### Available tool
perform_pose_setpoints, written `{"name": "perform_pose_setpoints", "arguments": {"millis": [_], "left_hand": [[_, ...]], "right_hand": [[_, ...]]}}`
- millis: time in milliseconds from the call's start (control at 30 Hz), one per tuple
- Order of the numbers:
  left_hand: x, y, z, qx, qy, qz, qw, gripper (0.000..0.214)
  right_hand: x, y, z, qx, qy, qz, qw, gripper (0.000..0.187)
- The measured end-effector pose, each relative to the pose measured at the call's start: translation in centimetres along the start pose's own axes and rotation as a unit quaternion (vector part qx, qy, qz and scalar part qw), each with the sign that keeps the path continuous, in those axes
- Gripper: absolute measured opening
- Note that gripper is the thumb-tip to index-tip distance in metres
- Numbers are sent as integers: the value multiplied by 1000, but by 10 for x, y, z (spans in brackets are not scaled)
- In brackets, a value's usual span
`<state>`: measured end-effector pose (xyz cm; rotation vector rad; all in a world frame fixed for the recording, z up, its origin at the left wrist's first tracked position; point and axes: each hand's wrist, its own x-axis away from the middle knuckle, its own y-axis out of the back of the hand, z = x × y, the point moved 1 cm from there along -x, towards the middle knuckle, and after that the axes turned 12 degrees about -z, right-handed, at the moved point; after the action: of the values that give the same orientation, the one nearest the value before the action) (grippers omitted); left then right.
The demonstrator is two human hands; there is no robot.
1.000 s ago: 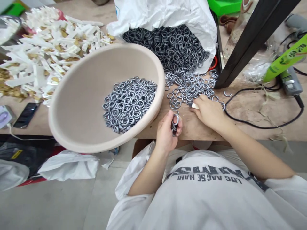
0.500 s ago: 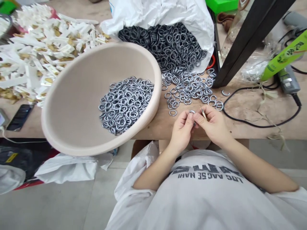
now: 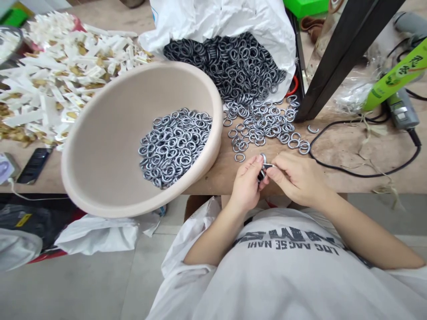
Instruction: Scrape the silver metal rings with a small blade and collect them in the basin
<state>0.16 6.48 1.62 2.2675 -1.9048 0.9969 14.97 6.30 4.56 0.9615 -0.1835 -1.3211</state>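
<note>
— What takes up the bench?

— A wooden workbench point(image 3: 347, 155) carries a wide beige basin point(image 3: 213, 129), its rim overhanging the front edge, with a heap of silvery metal rings point(image 3: 175, 146) inside. Behind it, a white sack point(image 3: 216, 18) spills dark rings point(image 3: 227, 62), and loose silvery rings point(image 3: 262, 126) spread toward the hands.

— How much room is there to move?

— Little on the left, where the basin's rim stands near the left hand point(image 3: 246, 184). To the right, bare wood runs to a black cable point(image 3: 367, 166). The bench's front edge passes just below the hands.

— What's the grip?

— The left hand holds a ring point(image 3: 263, 159) in a narrow fingertip pinch, just above the bench between the hands. The right hand point(image 3: 296, 178) pinches a small pale sliver point(image 3: 267, 166) narrowly, right at the ring. Whether they touch is too small to tell.

— What's different from earlier?

— A second ago, the right hand lay on the bench beside the loose rings. Now it has risen to meet the left, and the hands almost touch.
</note>
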Motion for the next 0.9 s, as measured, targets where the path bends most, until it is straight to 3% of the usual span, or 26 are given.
{"name": "perform_pose_setpoints", "arguments": {"millis": [167,367,433,533,600,700,800,900], "left_hand": [[3,3,1,-5,11,21,1000,40],[20,19,0,-43,23,140,989,41],[23,30,-6,-34,12,110,993,40],[23,51,-17,-31,-24,35,999,33],[21,62,-24,-38,-41,1,998,28],[17,73,-28,-30,-57,-34,997,26],[10,74,-27,-16,-73,-49,996,25],[3,63,-25,-83,-141,-62,985,34]], "right_hand": [[-2,-3,-3,1,2,25,1000,38],[-23,-11,-31,64,-134,-16,989,46],[-34,-19,-27,81,-108,3,991,41],[-47,-37,-10,109,-13,61,992,24],[-54,-51,-2,142,34,105,984,23],[-59,-62,-1,193,42,144,970,17],[-56,-50,-6,183,19,127,975,17],[-46,-25,-10,95,-8,102,990,16]]}}
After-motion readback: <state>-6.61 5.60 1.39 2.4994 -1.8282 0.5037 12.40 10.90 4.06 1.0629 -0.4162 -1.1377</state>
